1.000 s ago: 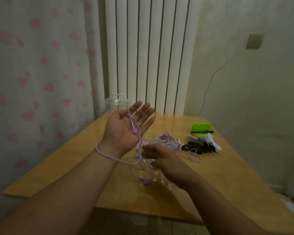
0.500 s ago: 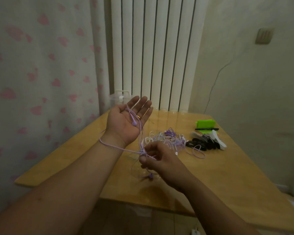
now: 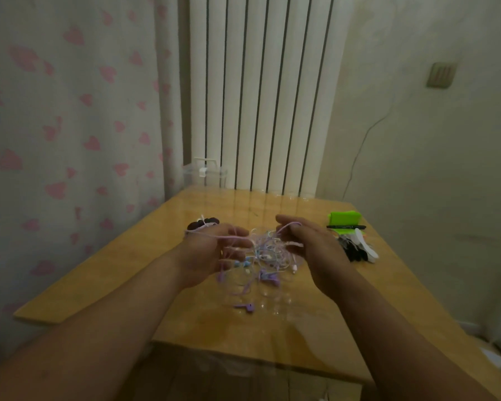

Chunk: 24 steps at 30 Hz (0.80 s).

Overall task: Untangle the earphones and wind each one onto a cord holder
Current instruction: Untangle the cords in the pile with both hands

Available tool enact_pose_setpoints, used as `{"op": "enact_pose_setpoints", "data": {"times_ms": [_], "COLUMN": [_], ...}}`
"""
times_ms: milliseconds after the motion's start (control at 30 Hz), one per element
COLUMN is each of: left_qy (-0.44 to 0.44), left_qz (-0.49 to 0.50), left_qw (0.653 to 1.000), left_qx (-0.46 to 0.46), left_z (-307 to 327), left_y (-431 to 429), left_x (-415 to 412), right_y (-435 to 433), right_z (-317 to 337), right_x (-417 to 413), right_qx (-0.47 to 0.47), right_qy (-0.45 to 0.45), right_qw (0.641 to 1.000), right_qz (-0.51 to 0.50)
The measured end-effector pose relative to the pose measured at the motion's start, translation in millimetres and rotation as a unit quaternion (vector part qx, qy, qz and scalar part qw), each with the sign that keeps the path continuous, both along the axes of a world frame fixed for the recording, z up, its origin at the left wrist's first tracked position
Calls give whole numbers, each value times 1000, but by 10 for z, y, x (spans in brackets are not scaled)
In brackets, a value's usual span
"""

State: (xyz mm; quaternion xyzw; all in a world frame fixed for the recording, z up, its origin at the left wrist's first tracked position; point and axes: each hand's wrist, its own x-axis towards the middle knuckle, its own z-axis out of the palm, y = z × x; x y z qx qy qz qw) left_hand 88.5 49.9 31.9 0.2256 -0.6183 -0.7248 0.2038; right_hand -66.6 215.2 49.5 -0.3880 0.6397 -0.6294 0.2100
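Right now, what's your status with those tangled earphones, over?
Left grip: purple cord draped across it, hold unclear. Right grip pinching purple cord too. Earphone tangle between them, knotted. Cord holders lie apart, to the right.

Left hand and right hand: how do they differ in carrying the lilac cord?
On the left hand the lilac cord lies across its back; on the right hand it loops over the forefinger side. The left hand is by one dark holder, the right hand by the holder pile. Both show their backs, flanking the earphone tangle.
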Motion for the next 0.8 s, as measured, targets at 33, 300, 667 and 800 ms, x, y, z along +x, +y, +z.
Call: {"op": "enact_pose_setpoints", "data": {"times_ms": [33,300,667,800], "left_qy": [-23,-62,-122,-35], "left_qz": [-29,-137,-21,-96], "left_qw": [999,972,921,970], "left_qx": [-34,-180,-369,-221], "left_z": [6,64,223,162], "left_y": [31,137,93,400], "left_x": [8,-26,-90,-274], "right_y": [-6,-181,-202,-238], "right_z": [43,223,192,245], "right_x": [-15,108,74,184], "right_qx": [0,72,85,56], "right_qy": [9,186,89,103], "right_qw": [1000,978,992,993], "right_qz": [-13,-55,-17,-14]}}
